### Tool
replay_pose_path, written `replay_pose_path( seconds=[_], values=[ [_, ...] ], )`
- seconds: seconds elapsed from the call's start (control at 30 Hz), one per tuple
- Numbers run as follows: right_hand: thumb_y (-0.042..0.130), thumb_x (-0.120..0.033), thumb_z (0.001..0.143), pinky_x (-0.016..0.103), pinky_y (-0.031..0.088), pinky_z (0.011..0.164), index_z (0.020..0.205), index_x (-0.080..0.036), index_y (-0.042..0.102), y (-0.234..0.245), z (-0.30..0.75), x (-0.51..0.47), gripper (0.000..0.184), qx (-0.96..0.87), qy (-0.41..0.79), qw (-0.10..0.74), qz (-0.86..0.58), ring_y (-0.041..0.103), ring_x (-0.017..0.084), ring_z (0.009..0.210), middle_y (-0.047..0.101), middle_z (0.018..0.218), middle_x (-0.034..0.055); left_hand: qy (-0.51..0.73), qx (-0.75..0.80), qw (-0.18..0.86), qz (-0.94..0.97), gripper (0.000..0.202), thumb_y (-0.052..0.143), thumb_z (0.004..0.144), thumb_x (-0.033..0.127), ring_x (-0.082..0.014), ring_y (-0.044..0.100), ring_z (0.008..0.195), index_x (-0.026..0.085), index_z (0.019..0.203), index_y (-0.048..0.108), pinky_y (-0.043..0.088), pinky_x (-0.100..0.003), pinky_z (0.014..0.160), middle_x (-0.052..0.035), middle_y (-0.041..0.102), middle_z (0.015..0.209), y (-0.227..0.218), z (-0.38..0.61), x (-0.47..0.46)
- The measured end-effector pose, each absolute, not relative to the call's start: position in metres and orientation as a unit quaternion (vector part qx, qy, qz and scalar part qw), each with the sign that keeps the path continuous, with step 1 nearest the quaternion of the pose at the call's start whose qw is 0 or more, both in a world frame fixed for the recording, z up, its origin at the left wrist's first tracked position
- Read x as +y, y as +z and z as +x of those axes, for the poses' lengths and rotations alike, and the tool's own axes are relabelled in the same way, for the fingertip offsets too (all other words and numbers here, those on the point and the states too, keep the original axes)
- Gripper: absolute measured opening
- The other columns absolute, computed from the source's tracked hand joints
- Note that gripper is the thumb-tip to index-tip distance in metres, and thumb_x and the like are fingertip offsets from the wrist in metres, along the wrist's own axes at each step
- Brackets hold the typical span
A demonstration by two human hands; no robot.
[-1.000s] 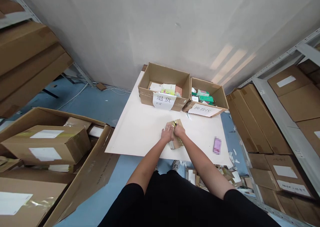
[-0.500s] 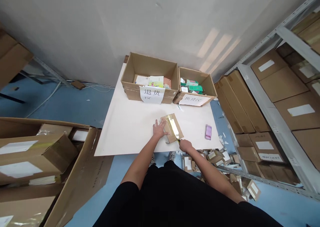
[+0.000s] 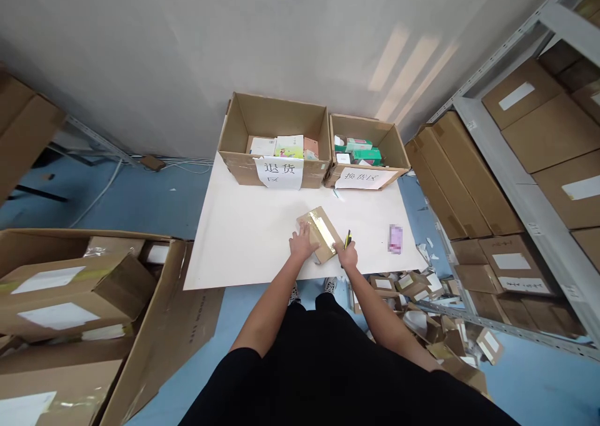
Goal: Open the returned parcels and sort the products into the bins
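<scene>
A small taped cardboard box (image 3: 321, 228) lies on the white table (image 3: 244, 238) near its front edge. My left hand (image 3: 301, 243) rests on the box's left side with fingers spread, pressing it down. My right hand (image 3: 347, 253) sits at the box's near right corner, closed around a yellow-and-black utility knife (image 3: 347, 238) whose tip points away from me, beside the box.
Two open cartons with paper labels stand at the table's back: a larger one (image 3: 274, 138) and a smaller one (image 3: 363, 154), both holding small product boxes. A pink item (image 3: 396, 238) lies at the right. Big cartons (image 3: 70, 288) crowd the left floor, shelving (image 3: 515, 182) the right, scraps (image 3: 422, 313) below.
My right hand drew the knife along the tape from the box's far end to its near corner, then lifted it beside the box. My view shifted slightly.
</scene>
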State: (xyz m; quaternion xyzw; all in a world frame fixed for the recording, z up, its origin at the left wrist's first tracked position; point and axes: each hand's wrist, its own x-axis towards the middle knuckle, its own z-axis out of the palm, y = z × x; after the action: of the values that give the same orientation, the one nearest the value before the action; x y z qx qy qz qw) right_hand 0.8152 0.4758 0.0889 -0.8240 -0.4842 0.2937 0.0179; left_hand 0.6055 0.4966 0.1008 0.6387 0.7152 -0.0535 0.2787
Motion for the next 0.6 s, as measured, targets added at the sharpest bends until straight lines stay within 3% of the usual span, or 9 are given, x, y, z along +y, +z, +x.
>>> replay_pose_path(
  seconds=[0.1, 0.17, 0.27, 0.37, 0.5, 0.6],
  values=[
    [0.070, -0.065, 0.089, 0.035, 0.053, 0.079, 0.125, -0.023, 0.045, 0.090, 0.805, 0.522, 0.061, -0.482, 0.281, 0.031, -0.829, 0.073, 0.032, 0.108, 0.074, 0.117, 0.0175, -0.077, 0.744, 0.270, 0.607, 0.093, 0.042, 0.096, 0.071, -0.0411, 0.048, 0.138, 0.026, 0.171, 0.011, 0.049, -0.052, 0.105, -0.0083, 0.000, 0.179, 0.103, 0.611, 0.476],
    [0.075, -0.060, 0.088, 0.034, 0.053, 0.079, 0.123, -0.023, 0.046, 0.092, 0.804, 0.553, 0.059, -0.490, 0.284, 0.039, -0.824, 0.073, 0.031, 0.106, 0.074, 0.116, 0.0163, -0.095, 0.755, 0.265, 0.592, 0.089, 0.037, 0.098, 0.069, -0.0413, 0.048, 0.138, 0.023, 0.171, 0.015, 0.049, -0.052, 0.104, -0.0138, 0.006, 0.179, 0.105, 0.617, 0.463],
    [0.077, -0.056, 0.087, 0.032, 0.053, 0.075, 0.117, -0.024, 0.049, 0.093, 0.807, 0.584, 0.053, -0.523, 0.310, 0.063, -0.792, 0.073, 0.030, 0.101, 0.075, 0.111, 0.0125, -0.097, 0.757, 0.245, 0.598, 0.080, 0.039, 0.100, 0.062, -0.0410, 0.046, 0.142, 0.018, 0.166, 0.030, 0.048, -0.051, 0.106, -0.0215, 0.031, 0.170, 0.109, 0.623, 0.457],
    [0.063, -0.059, 0.096, 0.028, 0.053, 0.070, 0.108, -0.025, 0.052, 0.088, 0.819, 0.588, 0.039, -0.511, 0.365, 0.115, -0.769, 0.074, 0.024, 0.085, 0.075, 0.096, 0.0062, -0.056, 0.735, 0.217, 0.640, 0.066, 0.042, 0.101, 0.050, -0.0376, 0.041, 0.147, 0.018, 0.159, 0.043, 0.043, -0.050, 0.113, -0.0195, 0.048, 0.160, 0.113, 0.618, 0.472],
    [0.031, -0.062, 0.107, 0.023, 0.050, 0.059, 0.091, -0.023, 0.054, 0.077, 0.847, 0.563, 0.049, -0.451, 0.461, 0.143, -0.751, 0.067, 0.016, 0.055, 0.065, 0.064, -0.0006, -0.002, 0.699, 0.208, 0.685, 0.070, 0.039, 0.102, 0.055, -0.0360, 0.020, 0.160, 0.020, 0.163, 0.039, 0.026, -0.051, 0.127, -0.0125, 0.033, 0.172, 0.107, 0.605, 0.506],
    [0.031, -0.063, 0.107, 0.022, 0.048, 0.053, 0.079, -0.022, 0.053, 0.073, 0.865, 0.547, 0.054, -0.453, 0.489, 0.117, -0.736, 0.062, 0.015, 0.046, 0.058, 0.052, -0.0020, 0.001, 0.702, 0.208, 0.682, 0.076, 0.031, 0.103, 0.059, -0.0356, 0.003, 0.164, 0.022, 0.169, 0.026, 0.014, -0.057, 0.130, -0.0087, 0.022, 0.177, 0.091, 0.603, 0.515]
  ],
)
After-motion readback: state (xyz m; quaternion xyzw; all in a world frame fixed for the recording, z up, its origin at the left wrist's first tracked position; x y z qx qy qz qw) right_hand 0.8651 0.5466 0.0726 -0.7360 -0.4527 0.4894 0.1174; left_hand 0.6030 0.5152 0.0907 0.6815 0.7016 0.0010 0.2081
